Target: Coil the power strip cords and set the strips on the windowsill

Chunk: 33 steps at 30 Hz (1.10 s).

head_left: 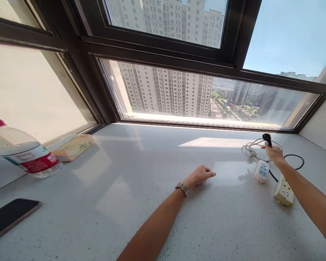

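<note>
On the right, my right hand (274,154) is closed on a black plug (267,138), its head pointing up toward the window. A black cable (295,156) loops out behind that hand and reappears beside the larger power strip (284,192), which lies partly under my forearm. Nearer the middle is a small white power strip (262,171) with a blue socket face. A coiled white cord (251,148) lies just behind it. My left hand (201,174) rests on the counter with curled fingers, nothing visible in it. A metal watch is on that wrist.
A large bottle (24,152) with a red cap and label stands at the left, beside a tissue pack (74,146). A dark phone (12,215) lies at the left front. The speckled counter (97,224) ends at a dark window frame (163,123).
</note>
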{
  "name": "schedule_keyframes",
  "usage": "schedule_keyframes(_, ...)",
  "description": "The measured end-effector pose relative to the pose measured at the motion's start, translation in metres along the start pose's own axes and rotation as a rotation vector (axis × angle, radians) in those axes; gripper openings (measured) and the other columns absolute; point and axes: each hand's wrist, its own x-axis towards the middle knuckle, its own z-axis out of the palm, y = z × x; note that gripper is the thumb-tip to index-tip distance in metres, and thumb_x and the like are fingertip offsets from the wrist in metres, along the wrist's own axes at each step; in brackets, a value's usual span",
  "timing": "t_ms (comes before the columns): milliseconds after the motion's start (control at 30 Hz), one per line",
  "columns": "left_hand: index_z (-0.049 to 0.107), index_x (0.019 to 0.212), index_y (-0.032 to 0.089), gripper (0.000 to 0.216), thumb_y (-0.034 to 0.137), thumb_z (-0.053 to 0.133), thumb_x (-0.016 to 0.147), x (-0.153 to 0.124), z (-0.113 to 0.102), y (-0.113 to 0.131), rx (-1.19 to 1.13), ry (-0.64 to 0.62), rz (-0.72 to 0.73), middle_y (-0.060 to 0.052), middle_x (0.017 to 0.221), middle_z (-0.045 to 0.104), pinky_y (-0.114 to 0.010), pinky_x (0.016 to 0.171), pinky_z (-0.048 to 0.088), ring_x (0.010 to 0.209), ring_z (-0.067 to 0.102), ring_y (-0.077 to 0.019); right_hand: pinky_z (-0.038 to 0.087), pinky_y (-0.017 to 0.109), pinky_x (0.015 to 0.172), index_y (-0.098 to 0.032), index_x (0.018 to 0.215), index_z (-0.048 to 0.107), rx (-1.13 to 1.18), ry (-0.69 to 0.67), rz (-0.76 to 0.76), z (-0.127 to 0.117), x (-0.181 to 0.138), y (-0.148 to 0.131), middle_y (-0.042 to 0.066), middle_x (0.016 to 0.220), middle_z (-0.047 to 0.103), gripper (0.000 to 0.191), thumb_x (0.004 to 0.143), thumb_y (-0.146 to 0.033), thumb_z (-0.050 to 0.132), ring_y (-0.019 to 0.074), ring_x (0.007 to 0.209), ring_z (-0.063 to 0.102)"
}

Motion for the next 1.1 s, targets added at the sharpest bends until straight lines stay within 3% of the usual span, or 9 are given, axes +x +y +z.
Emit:
schedule_keyframes(133,0.023,0.053,0.021,0.063,0.069,0.062,0.069,-0.002,-0.001,0.003,-0.022,-0.023,-0.014,0.006,0.049,0.017,-0.03,0.051,0.012,0.046,0.011,-0.0075,0.038,0.031,0.051,-0.014,0.073,0.066,-0.211,-0.183,0.183,0.038,-0.027,-0.001,0.01,0.057,0.059,0.041,0.066,-0.053,0.07,0.0244,0.057,0.058)
schedule_keyframes(267,0.022,0.053,0.022,0.063,0.069,0.061,0.07,-0.002,-0.001,0.002,-0.013,-0.02,-0.015,0.007,0.049,0.015,-0.03,0.051,0.012,0.046,0.01,-0.0075,0.04,0.031,0.055,-0.015,0.08,0.065,-0.36,-0.298,0.216,0.044,-0.033,-0.01,0.013,0.071,0.065,0.037,0.069,-0.051,0.066,0.028,0.072,0.062)
schedule_keyframes(400,0.023,0.054,0.022,0.059,0.063,0.061,0.072,-0.002,-0.001,0.0,0.03,-0.016,-0.007,0.007,0.05,0.017,-0.029,0.05,0.012,0.046,0.012,-0.0079,0.037,0.03,0.052,-0.017,0.078,0.061,-0.282,-0.16,0.213,0.022,-0.025,-0.031,0.012,0.074,0.065,0.036,0.078,-0.052,0.052,0.0257,0.07,0.059)
schedule_keyframes(500,0.041,0.057,0.019,0.046,0.057,0.064,0.072,-0.006,-0.002,0.008,0.084,-0.009,0.006,0.004,0.053,0.032,-0.027,0.05,0.018,0.048,0.027,-0.0101,0.034,0.029,0.052,-0.021,0.067,0.053,-0.131,-0.007,0.099,-0.006,-0.028,-0.059,0.007,0.064,0.061,0.031,0.074,-0.051,0.053,0.0221,0.063,0.054)
schedule_keyframes(600,0.059,0.099,0.017,0.04,0.049,0.064,0.075,-0.012,0.0,0.025,0.182,0.143,0.068,-0.004,0.08,0.057,-0.026,0.055,0.031,0.063,0.047,-0.0158,0.031,0.027,0.051,-0.022,0.058,0.046,0.001,-0.125,-0.117,-0.026,-0.057,-0.097,0.001,0.055,0.052,0.034,0.07,-0.052,0.058,0.0171,0.055,0.047)
schedule_keyframes(700,0.044,0.132,0.021,0.063,0.046,0.066,0.077,-0.017,0.007,0.039,0.354,0.364,0.323,-0.013,0.122,0.055,-0.034,0.075,0.043,0.096,0.055,-0.0248,0.025,0.025,0.047,-0.022,0.056,0.041,0.13,-0.342,-0.238,-0.026,-0.107,-0.134,-0.004,0.047,0.042,0.038,0.07,-0.054,0.059,0.0123,0.046,0.038)
schedule_keyframes(800,0.054,0.121,0.021,0.045,0.035,0.066,0.081,-0.014,0.016,0.038,0.471,0.371,0.519,-0.014,0.124,0.057,-0.043,0.091,0.042,0.112,0.051,-0.03,0.023,0.024,0.046,-0.021,0.057,0.04,0.298,-0.487,-0.331,-0.011,-0.155,-0.158,-0.006,0.048,0.038,0.037,0.074,-0.049,0.058,0.0102,0.046,0.035)
schedule_keyframes(933,0.062,0.093,0.016,0.012,0.016,0.054,0.085,-0.009,0.02,0.022,0.507,0.293,0.475,-0.012,0.098,0.066,-0.036,0.08,0.046,0.092,0.06,-0.0252,0.028,0.023,0.049,-0.019,0.063,0.048,0.508,-0.506,-0.305,0.013,-0.19,-0.161,-0.005,0.053,0.04,0.036,0.079,-0.05,0.059,0.0104,0.051,0.037)
schedule_keyframes(1100,0.061,0.09,0.017,0.012,0.026,0.054,0.087,-0.012,0.015,0.016,0.477,0.203,0.555,-0.01,0.095,0.067,-0.033,0.075,0.046,0.088,0.06,-0.0236,0.036,0.025,0.053,-0.017,0.071,0.057,0.731,-0.522,-0.199,0.033,-0.2,-0.146,-0.002,0.06,0.049,0.036,0.081,-0.051,0.06,0.0127,0.057,0.045)
